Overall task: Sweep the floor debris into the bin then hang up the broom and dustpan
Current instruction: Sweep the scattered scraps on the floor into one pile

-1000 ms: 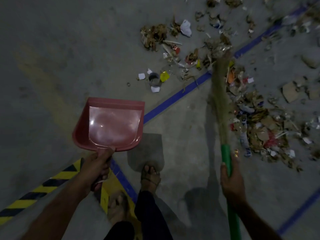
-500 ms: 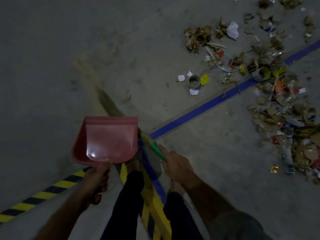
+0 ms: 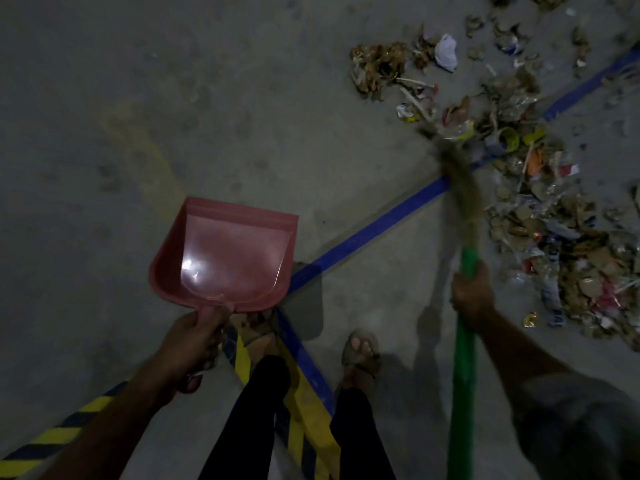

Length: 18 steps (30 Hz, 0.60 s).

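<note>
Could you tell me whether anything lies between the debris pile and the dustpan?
Nothing visible does: only bare floor and a blue line separate the debris from the dustpan.

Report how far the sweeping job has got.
Done: nothing collected; the red dustpan in the left hand is empty and held off the floor. In hand: the right hand grips the green-handled broom, its bristles blurred at the debris. Left: gathering the litter, binning it (no bin in view), hanging both tools.
</note>
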Each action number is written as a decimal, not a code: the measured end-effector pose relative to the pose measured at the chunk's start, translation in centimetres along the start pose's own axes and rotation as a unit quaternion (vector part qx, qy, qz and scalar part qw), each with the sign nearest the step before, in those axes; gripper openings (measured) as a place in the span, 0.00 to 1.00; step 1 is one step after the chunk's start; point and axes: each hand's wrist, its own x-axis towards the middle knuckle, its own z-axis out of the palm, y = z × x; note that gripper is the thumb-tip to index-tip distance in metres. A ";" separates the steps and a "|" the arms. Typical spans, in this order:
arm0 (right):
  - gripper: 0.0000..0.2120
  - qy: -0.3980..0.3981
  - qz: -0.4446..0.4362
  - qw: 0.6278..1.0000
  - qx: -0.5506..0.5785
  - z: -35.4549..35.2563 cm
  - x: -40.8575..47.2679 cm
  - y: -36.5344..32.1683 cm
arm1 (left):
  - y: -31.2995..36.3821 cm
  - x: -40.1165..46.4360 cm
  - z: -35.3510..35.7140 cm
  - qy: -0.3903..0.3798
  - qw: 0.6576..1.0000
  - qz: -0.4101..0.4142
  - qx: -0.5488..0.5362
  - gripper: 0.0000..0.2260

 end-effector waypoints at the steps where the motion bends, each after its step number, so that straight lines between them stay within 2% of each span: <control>1: 0.26 0.027 0.015 0.999 0.019 -1.9 0.6 -0.6 | 0.6 0.3 0.2 -0.003 1.000 0.004 0.007 0.13; 4: 0.19 0.048 0.020 0.997 0.053 -6.7 1.1 -1.1 | 2.1 0.9 0.5 -0.013 1.000 0.004 0.005 0.12; 9: 0.26 0.015 -0.040 0.999 -0.026 -10.3 -4.9 -0.8 | 6.0 0.7 -0.5 -0.022 0.999 0.002 -0.032 0.12; 13: 0.28 -0.063 -0.107 0.989 -0.074 -7.2 -12.4 -2.9 | 9.8 0.7 -2.6 0.001 1.000 0.014 -0.023 0.14; 18: 0.31 -0.197 -0.185 0.954 -0.130 2.9 -15.3 -6.5 | 13.7 1.1 -4.7 -0.003 1.000 0.026 -0.001 0.14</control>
